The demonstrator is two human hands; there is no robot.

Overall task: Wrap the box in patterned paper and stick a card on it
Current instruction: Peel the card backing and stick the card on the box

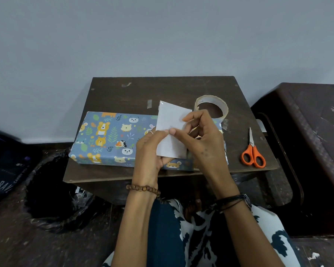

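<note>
Scuffed dark wooden table, glossy animal-print wrapped box, left hand and right hand pinching flat white card

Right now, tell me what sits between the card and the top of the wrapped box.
Nothing visible does. Both hands, left hand and right hand, hold the white card just above the wrapped box. The tape roll and scissors lie off to the right.

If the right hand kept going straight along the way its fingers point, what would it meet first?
The right hand points left across the white card it pinches, so it would first meet the left hand fingertips on that card, then likely the wrapped box; depth is unclear.
</note>
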